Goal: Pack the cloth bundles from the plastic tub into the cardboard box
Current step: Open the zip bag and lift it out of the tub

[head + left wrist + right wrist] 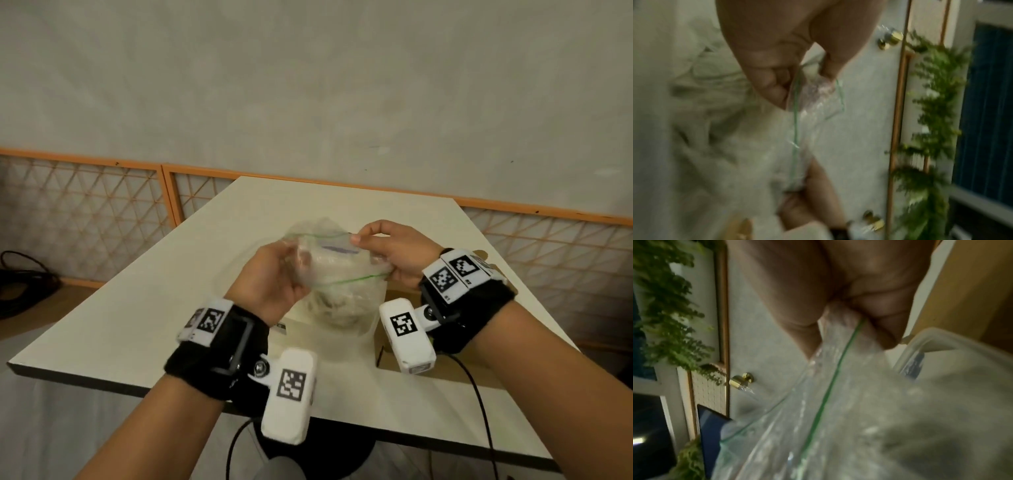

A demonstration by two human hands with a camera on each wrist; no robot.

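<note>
A clear zip bag (325,260) with a green seal line holds pale cloth and hangs in the air above the clear plastic tub (363,339). My left hand (291,270) pinches the bag's left edge; the left wrist view shows its fingers (774,91) curled on the plastic (816,95). On the other side my right hand (356,240) pinches the bag's right edge, thumb and fingers (885,331) closed on the bag (828,394). More pale cloth (335,308) lies in the tub. The cardboard box (448,373) sits right of the tub, mostly hidden under my right wrist.
Tub and box stand on a cream table (164,294) whose near edge is close to me. Orange-framed lattice panels (85,219) run along the wall behind. Cables (20,274) lie on the floor at far left.
</note>
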